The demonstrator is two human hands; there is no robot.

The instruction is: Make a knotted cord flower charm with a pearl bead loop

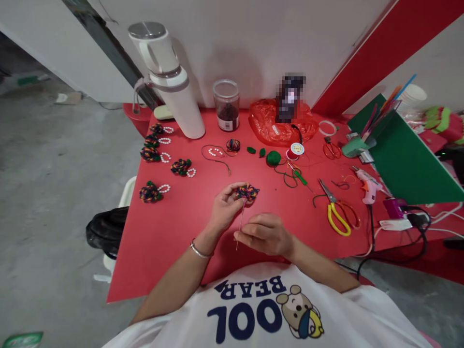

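L hand (pixel 229 205) grips yarn piece (pixel 247 192); R hand (pixel 266 233) has grip closed on thin strand (pixel 241 220). Prob. best kept taut w/o tugging.

The yarn flower (pixel 248 193) is held up near the centre of the frame, a small, lumpy, rounded bundle of dark purple, orange, red and green loops. From its lower edge a thin, pinkish strand (pixel 241 220) runs fairly straight down and slightly left toward the lower centre; whether its lower end is a needle is unclear.
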